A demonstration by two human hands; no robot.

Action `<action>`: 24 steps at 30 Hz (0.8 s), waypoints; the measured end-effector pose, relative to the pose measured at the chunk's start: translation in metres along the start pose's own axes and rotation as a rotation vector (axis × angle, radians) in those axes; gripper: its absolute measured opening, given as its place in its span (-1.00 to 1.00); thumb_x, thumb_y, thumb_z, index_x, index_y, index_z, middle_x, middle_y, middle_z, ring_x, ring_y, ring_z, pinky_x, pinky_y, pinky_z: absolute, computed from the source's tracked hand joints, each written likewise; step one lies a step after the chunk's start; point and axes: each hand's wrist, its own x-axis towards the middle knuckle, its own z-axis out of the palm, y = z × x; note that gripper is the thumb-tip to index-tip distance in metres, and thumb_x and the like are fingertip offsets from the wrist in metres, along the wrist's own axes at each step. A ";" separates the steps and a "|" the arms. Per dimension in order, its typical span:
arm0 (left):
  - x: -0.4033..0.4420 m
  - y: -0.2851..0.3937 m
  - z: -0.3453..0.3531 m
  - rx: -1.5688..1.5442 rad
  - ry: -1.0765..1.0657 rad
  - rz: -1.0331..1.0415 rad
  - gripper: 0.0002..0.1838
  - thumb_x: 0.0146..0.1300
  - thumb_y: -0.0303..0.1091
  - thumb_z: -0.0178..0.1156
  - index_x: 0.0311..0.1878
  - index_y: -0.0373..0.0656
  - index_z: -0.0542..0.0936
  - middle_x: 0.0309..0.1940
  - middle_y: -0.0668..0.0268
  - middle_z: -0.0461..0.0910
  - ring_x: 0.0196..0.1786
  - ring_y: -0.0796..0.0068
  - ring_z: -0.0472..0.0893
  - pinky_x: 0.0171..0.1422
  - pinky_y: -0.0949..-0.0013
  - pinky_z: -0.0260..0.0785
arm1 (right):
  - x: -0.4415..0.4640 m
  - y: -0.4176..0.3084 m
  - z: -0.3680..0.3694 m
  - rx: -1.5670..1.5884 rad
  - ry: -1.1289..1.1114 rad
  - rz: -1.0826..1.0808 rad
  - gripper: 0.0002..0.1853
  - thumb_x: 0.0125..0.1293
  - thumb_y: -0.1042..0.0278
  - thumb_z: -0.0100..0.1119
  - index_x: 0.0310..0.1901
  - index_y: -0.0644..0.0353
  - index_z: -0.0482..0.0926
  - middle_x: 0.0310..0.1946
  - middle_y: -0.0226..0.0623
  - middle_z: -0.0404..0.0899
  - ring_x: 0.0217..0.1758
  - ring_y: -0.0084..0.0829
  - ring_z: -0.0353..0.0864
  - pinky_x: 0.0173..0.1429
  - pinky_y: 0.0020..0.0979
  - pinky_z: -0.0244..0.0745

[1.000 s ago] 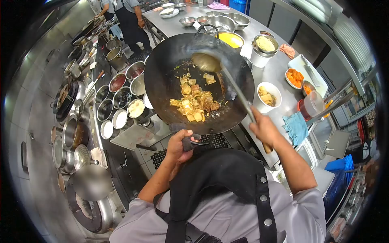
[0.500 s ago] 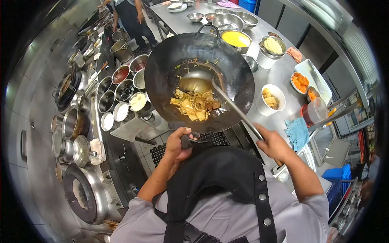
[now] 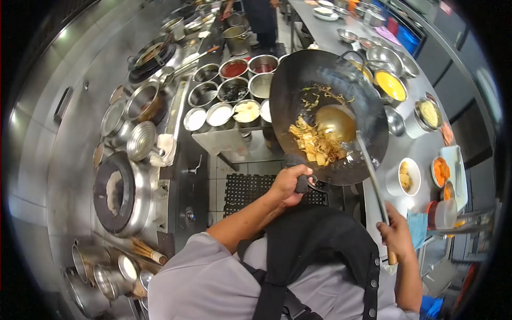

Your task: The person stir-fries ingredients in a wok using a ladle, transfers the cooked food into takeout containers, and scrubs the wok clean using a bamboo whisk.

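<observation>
My left hand (image 3: 292, 184) is closed round the near handle of a large black wok (image 3: 368, 96), with a dark cloth (image 3: 302, 184) between hand and handle. The wok is held up, tilted, between the counters. Brown-yellow fried food (image 3: 314, 143), perhaps flat noodles, lies in its lower left, with small scraps stuck higher up. Wrapped round the wooden-ended handle of a long ladle (image 3: 372, 173) is my right hand (image 3: 394, 232). The ladle's bowl rests inside the wok beside the food. A white tub (image 3: 394, 178) with some similar food stands right of the wok.
Metal pots of sauces and powders (image 3: 233, 90) stand beyond my left arm. A wok burner (image 3: 114, 192) is at left. The steel counter (image 3: 413, 144) on the right bears bowls, yellow liquid (image 3: 390, 85) and a blue cloth (image 3: 417, 226). Another person (image 3: 260, 24) stands at the back.
My view has turned left, so the counters and pots appear further right. The wok is more tilted, and both hands still grip the wok and the ladle.
</observation>
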 end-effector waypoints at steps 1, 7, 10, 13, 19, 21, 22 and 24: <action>-0.001 0.001 -0.001 -0.004 0.010 0.010 -0.93 0.05 -0.56 0.20 -0.41 -0.24 0.49 -0.48 0.25 0.52 -0.48 0.42 0.52 -0.36 0.39 0.43 | 0.002 0.000 -0.002 0.066 0.049 0.053 -0.31 0.14 0.61 0.04 0.38 0.24 0.21 -0.55 -0.44 0.40 -0.70 -0.64 0.35 -0.64 -0.53 0.31; 0.008 0.005 0.008 0.020 0.038 0.052 -0.92 0.01 -0.55 0.21 -0.43 -0.29 0.49 -0.54 0.25 0.50 -0.58 0.40 0.51 -0.46 0.37 0.44 | 0.015 -0.052 -0.025 0.026 0.017 0.158 -0.74 0.24 0.52 0.04 -0.04 0.26 0.33 -0.68 -0.40 0.32 -0.78 -0.53 0.34 -0.72 -0.43 0.28; 0.007 0.007 0.024 0.125 0.055 0.156 -0.94 0.07 -0.58 0.16 -0.36 -0.29 0.50 -0.44 0.25 0.49 -0.49 0.43 0.49 -0.36 0.38 0.45 | 0.000 -0.094 -0.006 0.149 -0.132 0.311 -0.81 0.27 0.46 0.07 -0.11 0.22 0.34 -0.62 -0.40 0.38 -0.75 -0.56 0.36 -0.69 -0.47 0.27; 0.011 0.004 0.028 0.217 0.067 0.253 -0.94 0.07 -0.58 0.16 -0.35 -0.32 0.52 -0.46 0.25 0.50 -0.51 0.42 0.50 -0.37 0.36 0.46 | -0.014 -0.122 0.025 0.434 -0.264 0.336 -0.85 0.28 0.48 0.05 -0.13 0.18 0.37 -0.62 -0.43 0.36 -0.76 -0.57 0.32 -0.67 -0.47 0.28; 0.007 0.020 0.031 0.311 0.046 0.333 -0.94 0.09 -0.57 0.15 -0.35 -0.34 0.51 -0.47 0.24 0.50 -0.54 0.41 0.51 -0.38 0.35 0.47 | 0.002 -0.112 0.024 1.453 -0.815 0.188 -0.57 0.39 0.39 -0.04 0.28 0.18 0.28 -0.62 -0.45 0.27 -0.74 -0.62 0.23 -0.69 -0.52 0.20; 0.002 0.036 0.030 0.244 0.043 0.237 -0.93 0.10 -0.54 0.15 -0.35 -0.29 0.46 -0.48 0.26 0.46 -0.52 0.44 0.49 -0.37 0.35 0.48 | 0.021 -0.071 0.034 1.542 -0.990 0.004 -0.49 0.39 0.39 -0.03 0.35 0.14 0.20 -0.64 -0.45 0.26 -0.77 -0.63 0.20 -0.72 -0.54 0.15; 0.001 0.042 0.026 0.193 0.034 0.165 -0.92 0.09 -0.54 0.16 -0.35 -0.26 0.44 -0.48 0.26 0.45 -0.51 0.45 0.48 -0.36 0.35 0.49 | 0.029 -0.064 0.045 1.405 -0.854 -0.024 -0.50 0.39 0.40 -0.03 0.34 0.14 0.21 -0.64 -0.45 0.25 -0.77 -0.64 0.20 -0.72 -0.54 0.14; -0.010 0.048 0.031 0.104 0.090 0.063 -0.86 0.09 -0.57 0.15 -0.28 -0.28 0.42 -0.44 0.23 0.46 -0.49 0.45 0.49 -0.37 0.38 0.48 | 0.023 -0.071 0.058 1.177 -0.639 -0.040 -0.56 0.37 0.40 -0.01 0.27 0.13 0.28 -0.62 -0.46 0.26 -0.75 -0.64 0.20 -0.70 -0.55 0.11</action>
